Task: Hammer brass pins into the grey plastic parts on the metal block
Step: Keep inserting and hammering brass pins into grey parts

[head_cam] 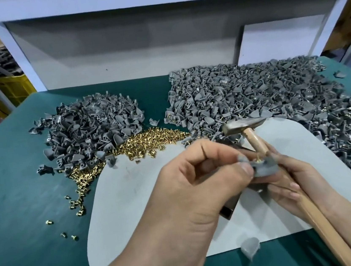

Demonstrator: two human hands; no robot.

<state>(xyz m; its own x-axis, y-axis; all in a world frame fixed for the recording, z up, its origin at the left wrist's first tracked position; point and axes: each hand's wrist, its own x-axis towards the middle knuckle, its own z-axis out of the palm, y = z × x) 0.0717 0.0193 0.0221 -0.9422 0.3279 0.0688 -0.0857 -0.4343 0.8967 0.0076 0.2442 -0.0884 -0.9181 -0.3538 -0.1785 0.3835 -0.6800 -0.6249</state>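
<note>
Thumb and forefinger of left hand (200,180) pinched grey plastic part (262,167), brass pin (258,160) standing in it, over metal block (229,211); contact with block hidden. Right hand (309,182) kept grip wrapped round hammer (243,124) handle, head raised beyond part. To do well: seat part flat on block, keep pin upright, draw fingertips clear, strike square and light. Farther back on bench (12,197): loose pin heap (149,139), plain parts pile (90,130) left, larger brass-flecked pile (265,95) right.
</note>
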